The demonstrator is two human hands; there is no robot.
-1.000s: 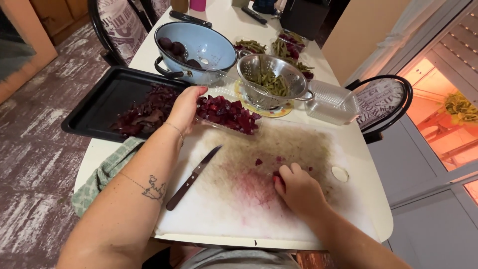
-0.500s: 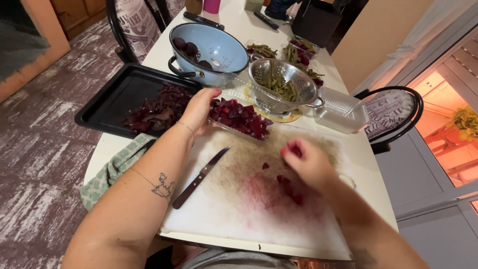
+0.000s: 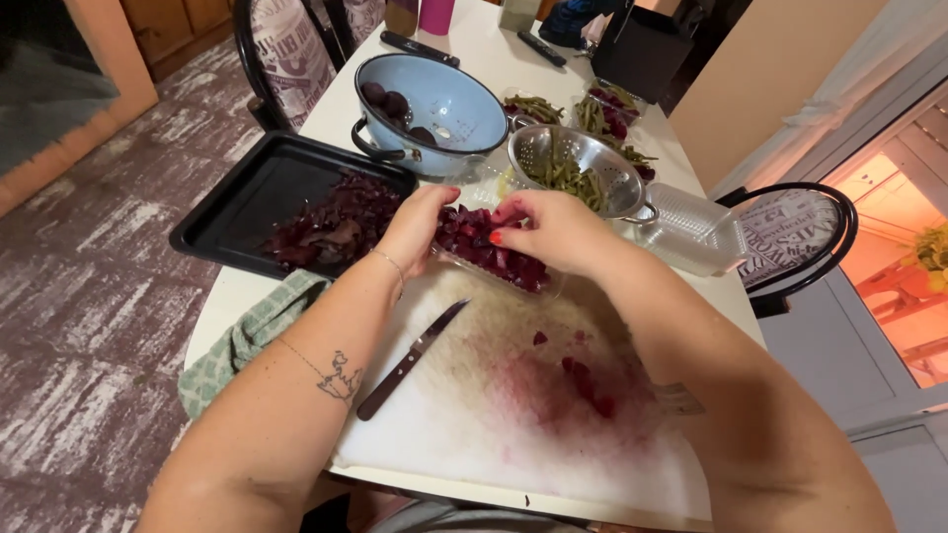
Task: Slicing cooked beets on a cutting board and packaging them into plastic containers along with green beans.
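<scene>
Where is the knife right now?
In the head view, the knife lies untouched on the stained white cutting board, left of centre, beside the left forearm and below the left hand.

Left hand (image 3: 420,222) and right hand (image 3: 553,229) are covering part of the clear beet tub (image 3: 489,252); both grips' fingertips unreadable.

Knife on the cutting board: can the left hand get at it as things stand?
Probably yes. The knife lies bare on the board just under the left hand, which rests by the beet container; nothing blocks it.
</scene>
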